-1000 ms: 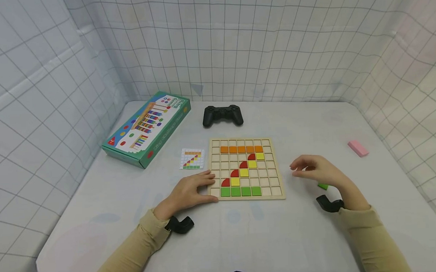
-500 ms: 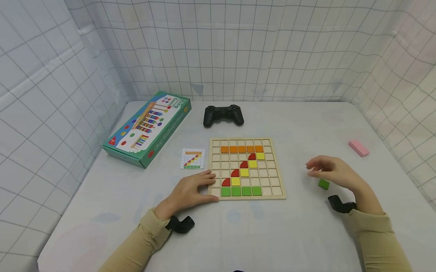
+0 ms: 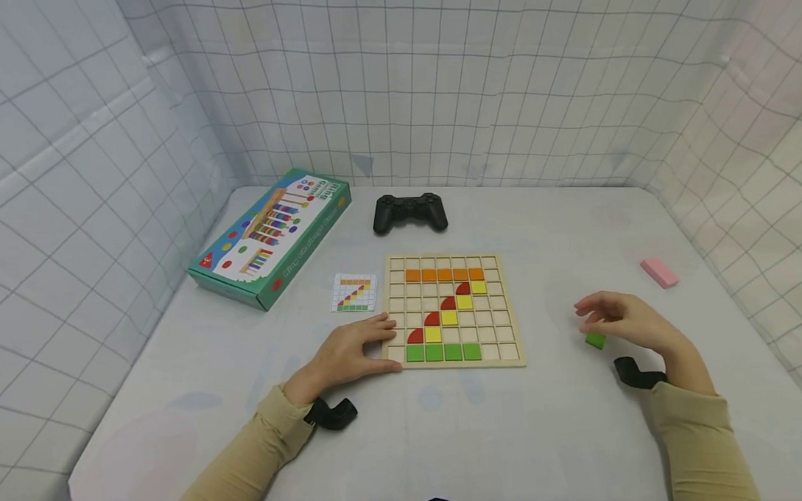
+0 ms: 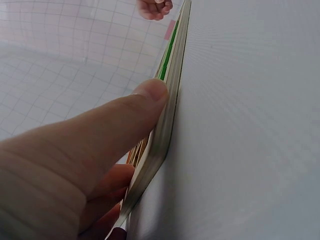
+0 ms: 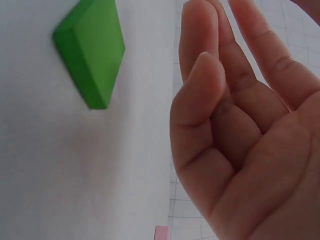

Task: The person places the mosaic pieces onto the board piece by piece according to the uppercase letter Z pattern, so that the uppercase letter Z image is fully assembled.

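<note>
In the head view, my left hand [image 3: 351, 350] rests against the near left corner of a wooden grid board [image 3: 519, 357]. The thumb [image 4: 145, 95] touches the board's near edge in the left wrist view, with the other fingers at its left side. Orange, yellow, red quarter-circle and green tiles [image 3: 434, 352] sit in the board's cells. Right of the board, my right hand [image 3: 625, 319] hovers over a loose green tile [image 5: 97, 47], its fingers loosely bent. The right wrist view shows the tile on the table, apart from the fingers, and nothing held.
A printed pattern card [image 3: 354, 293] lies left of the board. Behind are a black game controller [image 3: 409, 212] and a green game box [image 3: 271, 236]. A pink block [image 3: 659, 272] lies at the far right. Grid-patterned cloth walls [image 3: 408, 81] surround the white table [image 3: 448, 448].
My right hand has moved right, away from the board, and come over the green tile, its fingertips dipping slightly. The left hand and the board have stayed put.
</note>
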Demonstrator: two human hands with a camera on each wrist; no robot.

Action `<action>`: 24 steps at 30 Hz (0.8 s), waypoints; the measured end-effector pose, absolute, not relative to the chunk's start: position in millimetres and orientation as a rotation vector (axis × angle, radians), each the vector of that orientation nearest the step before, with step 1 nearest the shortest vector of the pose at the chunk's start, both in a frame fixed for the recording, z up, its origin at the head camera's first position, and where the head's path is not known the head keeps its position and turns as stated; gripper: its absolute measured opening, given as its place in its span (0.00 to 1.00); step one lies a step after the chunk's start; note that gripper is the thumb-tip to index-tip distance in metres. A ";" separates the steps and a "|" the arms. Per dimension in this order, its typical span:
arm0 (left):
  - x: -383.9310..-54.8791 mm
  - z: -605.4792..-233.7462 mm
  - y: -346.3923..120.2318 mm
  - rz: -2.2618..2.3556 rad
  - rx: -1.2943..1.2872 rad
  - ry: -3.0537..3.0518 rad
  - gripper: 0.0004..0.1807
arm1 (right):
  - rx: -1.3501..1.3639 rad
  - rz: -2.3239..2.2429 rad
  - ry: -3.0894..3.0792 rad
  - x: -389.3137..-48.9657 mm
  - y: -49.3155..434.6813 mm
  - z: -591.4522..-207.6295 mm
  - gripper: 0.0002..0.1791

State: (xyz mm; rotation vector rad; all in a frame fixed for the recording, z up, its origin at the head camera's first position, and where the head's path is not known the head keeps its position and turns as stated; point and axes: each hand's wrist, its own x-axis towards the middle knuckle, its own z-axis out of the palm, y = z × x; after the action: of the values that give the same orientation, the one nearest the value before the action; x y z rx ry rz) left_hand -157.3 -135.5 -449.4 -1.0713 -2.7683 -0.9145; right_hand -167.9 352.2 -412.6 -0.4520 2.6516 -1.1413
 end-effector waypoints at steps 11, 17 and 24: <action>-157.7 -449.7 -135.9 -0.925 -1.080 -2.771 0.35 | -0.428 -1.196 2.592 -167.9 365.5 -417.3 0.23; -157.0 -450.8 -136.3 -0.931 -1.084 -2.763 0.35 | -0.416 -1.139 2.588 -167.1 369.0 -420.3 0.25; -156.2 -450.8 -136.7 -0.935 -1.081 -2.758 0.35 | -0.449 -1.159 2.524 -165.4 372.0 -420.4 0.27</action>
State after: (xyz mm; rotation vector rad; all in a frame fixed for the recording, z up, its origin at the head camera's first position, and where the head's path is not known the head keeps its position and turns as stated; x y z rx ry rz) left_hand -156.2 -136.7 -450.8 -1.0812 -2.7580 -0.9348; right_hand -165.4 372.0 -420.4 -0.4495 2.5245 -1.1592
